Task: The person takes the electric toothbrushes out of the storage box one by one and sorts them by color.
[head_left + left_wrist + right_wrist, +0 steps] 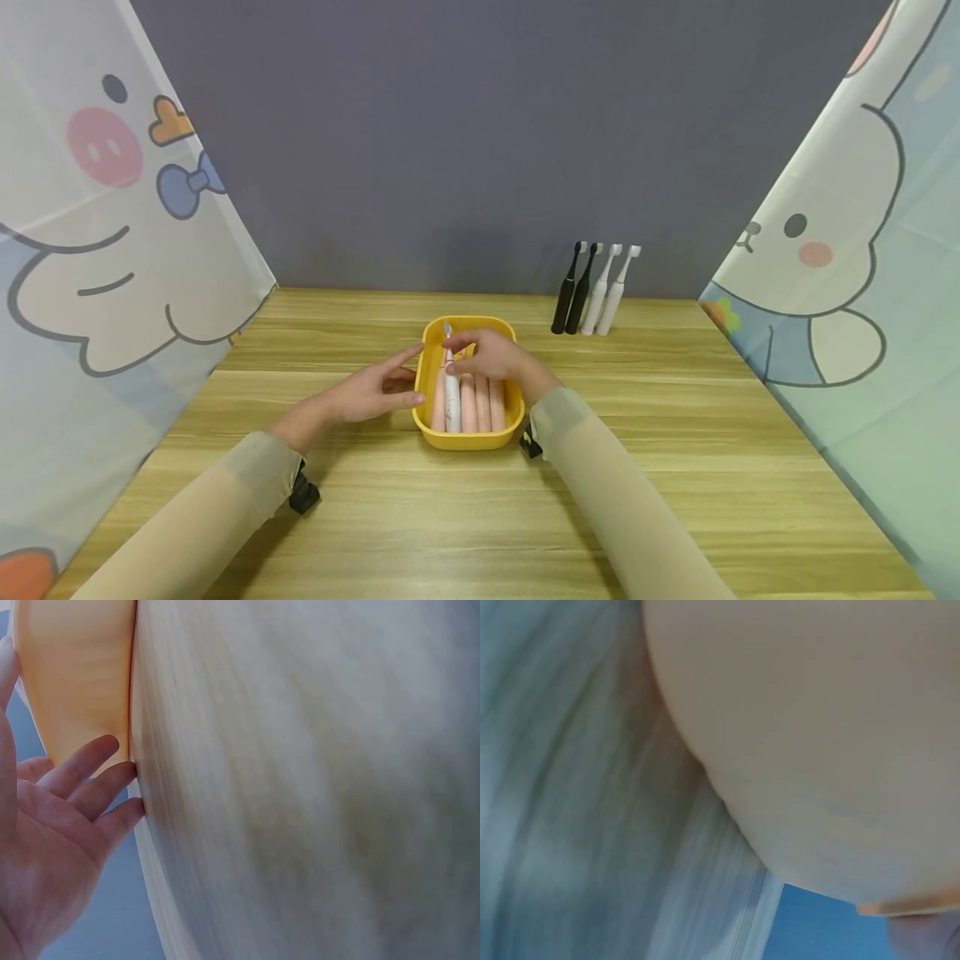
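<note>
we see a yellow bin (468, 442) mid-counter (420, 525), with electric toothbrushes lying side by side in it, bristle ends at the far wall. we count four pink toothbrushes (483, 408), plus one white-handled toothbrush (453, 404) second from the left, a pink one on its left and three on its right. we note faint markings low on its handle.

right hand (487, 354) reaches over the bin from the right; we read thumb and fingertips as pinching the white-handled toothbrush around its neck. right wrist view is mostly one blurred pale surface, so we can't check the grip there. left hand (367, 392) grasps nothing: fingers loosely spread, thumb at the left rim. in the left wrist view we see the fingertips right by the bin's outer wall; can't tell how firmly they touch.

far right on the counter, near the grey panel (480, 150), we have four more toothbrushes standing in a row, heads up: two black toothbrushes (579, 304) on the left, two white toothbrushes (611, 308) on the right. cartoon-printed curtains (825, 250) flank both sides. we also see beige sleeves (615, 483).
</note>
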Action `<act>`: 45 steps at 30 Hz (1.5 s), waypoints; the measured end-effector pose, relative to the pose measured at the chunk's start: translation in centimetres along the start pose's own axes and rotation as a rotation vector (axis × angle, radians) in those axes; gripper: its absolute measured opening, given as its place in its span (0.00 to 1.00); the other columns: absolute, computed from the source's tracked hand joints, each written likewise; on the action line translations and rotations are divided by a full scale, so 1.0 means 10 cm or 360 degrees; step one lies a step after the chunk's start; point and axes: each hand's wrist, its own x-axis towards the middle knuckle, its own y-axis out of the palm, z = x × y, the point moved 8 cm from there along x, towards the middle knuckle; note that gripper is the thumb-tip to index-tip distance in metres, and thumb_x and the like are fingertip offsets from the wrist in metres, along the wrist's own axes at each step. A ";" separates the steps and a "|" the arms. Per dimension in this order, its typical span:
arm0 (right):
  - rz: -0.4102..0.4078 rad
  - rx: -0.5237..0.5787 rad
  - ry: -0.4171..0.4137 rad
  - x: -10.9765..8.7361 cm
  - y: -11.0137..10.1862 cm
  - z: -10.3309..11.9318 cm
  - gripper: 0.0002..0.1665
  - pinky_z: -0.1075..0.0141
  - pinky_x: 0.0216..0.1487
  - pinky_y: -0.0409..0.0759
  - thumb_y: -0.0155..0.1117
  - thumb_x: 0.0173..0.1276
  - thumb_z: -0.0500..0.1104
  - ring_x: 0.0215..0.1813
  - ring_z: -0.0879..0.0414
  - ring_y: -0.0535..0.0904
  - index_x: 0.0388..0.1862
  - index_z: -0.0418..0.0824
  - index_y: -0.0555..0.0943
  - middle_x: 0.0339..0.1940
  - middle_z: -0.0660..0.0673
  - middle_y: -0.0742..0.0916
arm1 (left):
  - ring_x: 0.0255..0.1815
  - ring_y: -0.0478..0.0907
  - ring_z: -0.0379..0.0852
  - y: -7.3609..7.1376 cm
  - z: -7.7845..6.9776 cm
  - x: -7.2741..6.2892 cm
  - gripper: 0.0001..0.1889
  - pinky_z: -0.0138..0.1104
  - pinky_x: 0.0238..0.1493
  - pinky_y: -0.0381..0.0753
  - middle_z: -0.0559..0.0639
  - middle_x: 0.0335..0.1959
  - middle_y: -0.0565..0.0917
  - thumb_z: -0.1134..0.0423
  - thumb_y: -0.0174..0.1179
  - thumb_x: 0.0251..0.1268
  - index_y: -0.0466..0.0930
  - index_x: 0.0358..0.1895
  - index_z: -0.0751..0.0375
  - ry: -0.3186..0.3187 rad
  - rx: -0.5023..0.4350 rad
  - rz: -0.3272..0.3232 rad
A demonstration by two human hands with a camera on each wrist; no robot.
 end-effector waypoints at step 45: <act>-0.0218 0.0667 -0.0146 -0.28 -0.04 0.25 0.28 0.63 0.51 0.87 0.75 0.76 0.42 0.45 0.56 0.86 0.71 0.34 0.81 0.61 0.38 0.88 | 0.78 0.77 0.65 -0.01 0.00 0.00 0.52 0.64 0.82 0.70 0.64 0.77 0.80 0.39 0.66 0.80 0.43 0.93 0.47 0.0003 0.0020 -0.0008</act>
